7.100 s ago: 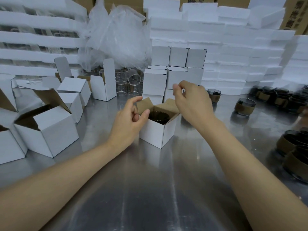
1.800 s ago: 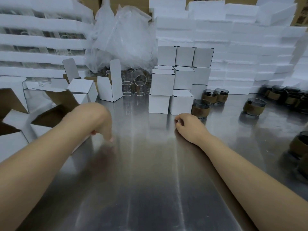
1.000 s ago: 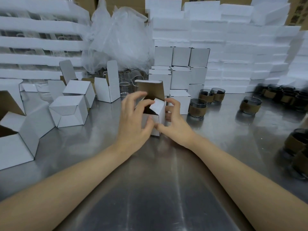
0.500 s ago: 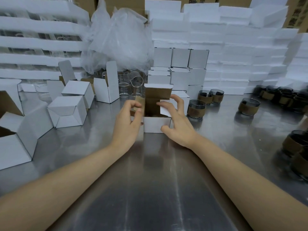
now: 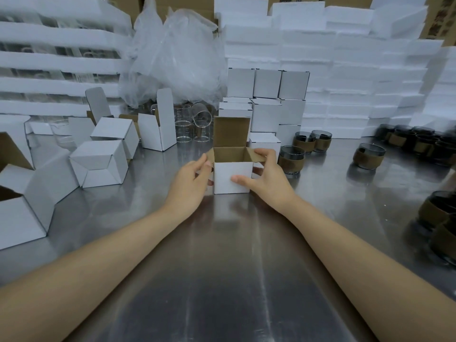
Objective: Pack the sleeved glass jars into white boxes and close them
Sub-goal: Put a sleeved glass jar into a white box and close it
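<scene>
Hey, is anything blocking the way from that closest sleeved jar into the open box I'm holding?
Nothing visible does. The closest sleeved jar stands just right of the open box, with only your right hand between them. Its lid stands up and side flaps spread outward.

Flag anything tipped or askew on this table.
The white box left of the open box lies tipped on its side, folded bottom facing the camera. Farther back, one clear glass sits tilted.
</scene>
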### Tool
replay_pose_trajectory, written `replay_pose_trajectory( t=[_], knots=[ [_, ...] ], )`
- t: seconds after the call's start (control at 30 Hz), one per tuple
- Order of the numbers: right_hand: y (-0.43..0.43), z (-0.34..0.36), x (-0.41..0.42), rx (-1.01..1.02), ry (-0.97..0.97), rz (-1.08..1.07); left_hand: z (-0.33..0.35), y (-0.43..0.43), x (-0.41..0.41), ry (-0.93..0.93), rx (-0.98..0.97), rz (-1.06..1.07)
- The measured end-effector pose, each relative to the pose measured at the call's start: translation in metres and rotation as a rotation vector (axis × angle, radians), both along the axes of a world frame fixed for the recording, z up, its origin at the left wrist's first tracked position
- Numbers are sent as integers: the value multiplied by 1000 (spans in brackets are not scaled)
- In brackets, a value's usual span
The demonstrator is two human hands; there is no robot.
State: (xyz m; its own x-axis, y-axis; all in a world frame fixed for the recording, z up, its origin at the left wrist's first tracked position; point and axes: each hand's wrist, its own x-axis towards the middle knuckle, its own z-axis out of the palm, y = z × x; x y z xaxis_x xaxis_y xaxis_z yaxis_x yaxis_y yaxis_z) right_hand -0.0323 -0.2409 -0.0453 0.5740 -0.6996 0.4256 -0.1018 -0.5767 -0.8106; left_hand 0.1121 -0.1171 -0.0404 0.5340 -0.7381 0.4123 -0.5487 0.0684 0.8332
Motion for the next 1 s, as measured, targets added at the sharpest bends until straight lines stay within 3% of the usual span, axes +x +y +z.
replay_pose_trajectory(
  t=[0.17, 0.37, 0.5, 0.6, 0.73, 0.87, 1.0],
  knots=[
    [2, 7, -4, 73, 1, 99, 2, 3, -5, -208, 87, -72],
    [10, 14, -10, 3, -1, 86, 3, 8, -5, -133, 88, -132],
    [6, 11, -9, 38, 61, -35, 1, 4, -5, -156, 89, -126],
    [5, 11, -4, 78, -76, -210, 0, 2, -2, -101, 93, -82],
    [-9, 13, -17, -197, -81, -587, -3, 2, -2, -72, 53, -62],
    [-25, 6, -25, -50, 137, -630, -3, 2, -2, -102, 47, -54],
    [-30, 4, -26, 48, 118, -605, -4, 2, -1, -108, 48, -53]
  ],
)
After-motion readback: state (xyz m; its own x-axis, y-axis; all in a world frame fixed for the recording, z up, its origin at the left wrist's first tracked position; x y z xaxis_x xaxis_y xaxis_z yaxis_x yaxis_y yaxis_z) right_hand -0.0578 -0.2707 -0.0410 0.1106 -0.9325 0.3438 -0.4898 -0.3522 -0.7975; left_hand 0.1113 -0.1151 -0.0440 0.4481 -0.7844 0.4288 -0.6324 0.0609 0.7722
